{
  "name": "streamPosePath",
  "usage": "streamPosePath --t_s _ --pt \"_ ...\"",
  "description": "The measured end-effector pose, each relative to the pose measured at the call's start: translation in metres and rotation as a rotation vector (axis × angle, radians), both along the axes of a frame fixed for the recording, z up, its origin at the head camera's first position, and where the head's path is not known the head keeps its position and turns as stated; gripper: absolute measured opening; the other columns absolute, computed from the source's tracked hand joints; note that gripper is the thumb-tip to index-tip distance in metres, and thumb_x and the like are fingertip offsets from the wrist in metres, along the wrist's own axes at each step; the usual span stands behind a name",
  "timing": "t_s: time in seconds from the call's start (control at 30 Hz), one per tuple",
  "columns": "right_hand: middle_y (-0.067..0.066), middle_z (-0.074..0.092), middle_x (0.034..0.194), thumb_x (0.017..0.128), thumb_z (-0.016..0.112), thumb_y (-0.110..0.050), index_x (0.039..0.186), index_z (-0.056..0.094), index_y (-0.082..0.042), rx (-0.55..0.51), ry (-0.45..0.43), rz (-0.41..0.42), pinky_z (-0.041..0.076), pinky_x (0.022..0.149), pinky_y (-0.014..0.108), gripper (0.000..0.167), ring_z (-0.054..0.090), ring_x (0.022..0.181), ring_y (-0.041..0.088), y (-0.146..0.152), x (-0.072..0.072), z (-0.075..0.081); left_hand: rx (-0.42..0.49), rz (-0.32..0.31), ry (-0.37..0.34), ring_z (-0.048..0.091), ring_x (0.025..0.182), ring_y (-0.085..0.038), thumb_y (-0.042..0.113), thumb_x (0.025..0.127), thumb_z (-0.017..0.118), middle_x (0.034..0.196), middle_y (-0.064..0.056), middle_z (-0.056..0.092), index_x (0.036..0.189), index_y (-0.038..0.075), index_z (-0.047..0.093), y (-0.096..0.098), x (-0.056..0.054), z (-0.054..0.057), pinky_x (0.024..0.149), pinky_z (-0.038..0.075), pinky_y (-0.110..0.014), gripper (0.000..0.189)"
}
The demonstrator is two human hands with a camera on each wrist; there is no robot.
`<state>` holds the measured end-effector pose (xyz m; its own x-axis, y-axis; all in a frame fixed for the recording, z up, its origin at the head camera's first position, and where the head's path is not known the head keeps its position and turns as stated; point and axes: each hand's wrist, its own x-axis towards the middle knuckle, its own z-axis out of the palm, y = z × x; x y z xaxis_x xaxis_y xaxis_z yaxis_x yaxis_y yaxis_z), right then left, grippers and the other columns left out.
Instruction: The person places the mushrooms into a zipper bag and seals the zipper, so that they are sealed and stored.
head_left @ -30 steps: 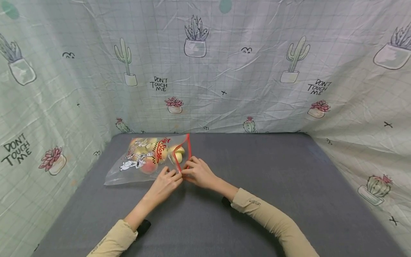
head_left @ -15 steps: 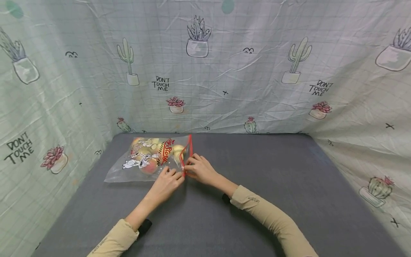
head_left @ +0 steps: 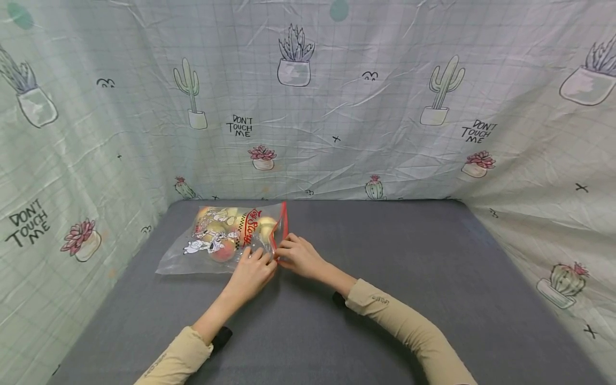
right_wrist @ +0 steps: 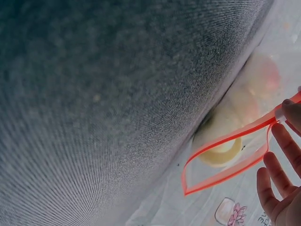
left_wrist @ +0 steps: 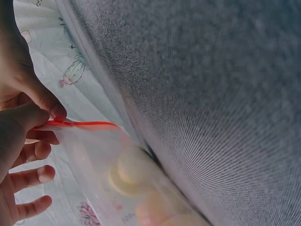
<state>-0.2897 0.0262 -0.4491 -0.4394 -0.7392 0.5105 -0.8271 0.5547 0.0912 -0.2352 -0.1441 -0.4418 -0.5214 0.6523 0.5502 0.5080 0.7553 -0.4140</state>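
A clear zip bag (head_left: 168, 262) with a red-edged mouth and printed cartoon figures lies at the back left of the table. Through its film show several round fruits, among them a reddish one (head_left: 223, 250) and a pale yellow one (head_left: 267, 223). My left hand (head_left: 252, 274) pinches the near end of the red zip strip (left_wrist: 96, 124), other fingers spread. Right beside it, my right hand (head_left: 300, 258) pinches the strip too, at a whitish slider (right_wrist: 280, 116). Beyond the hands, the red edges (right_wrist: 221, 176) stand apart in a loop in the right wrist view.
A dark grey cloth covers the table (head_left: 385, 256). Behind it and at both sides hangs a pale curtain (head_left: 327, 96) printed with cacti and lettering. Black wrist straps (head_left: 221, 338) sit below the beige sleeves (head_left: 409, 326).
In the head view, the gap between the bag's red edges has narrowed. The mouth end and my left hand have shifted slightly right; my right hand has stayed nearly in place.
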Motion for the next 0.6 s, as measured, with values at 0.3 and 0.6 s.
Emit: streamPosePath --t_s 0.3,0.6 --pt "-0.008 0.062 0.088 0.077 0.067 -0.024 0.09 0.068 -0.023 -0.007 -0.011 0.028 0.043 0.074 0.022 0.013 0.049 0.085 0.01 0.0013 -0.0003 -0.0016 0.003 0.019 -0.005 0.052 0.075 -0.02 0.024 0.072 0.069 0.077 -0.002 0.062 0.074 0.012 0.063 0.0024 -0.0015 -0.0018 0.069 0.035 -0.039 0.013" --pt "-0.008 0.062 0.087 0.077 0.068 -0.026 0.088 0.068 -0.024 -0.021 0.072 0.025 0.042 0.069 0.021 0.012 0.048 0.081 0.01 0.0016 -0.0003 -0.0017 0.002 0.038 -0.012 0.051 0.077 -0.021 0.018 0.071 0.07 0.08 -0.004 0.061 0.075 0.012 0.064 0.0055 0.0019 -0.0002 0.072 0.035 -0.041 0.009"
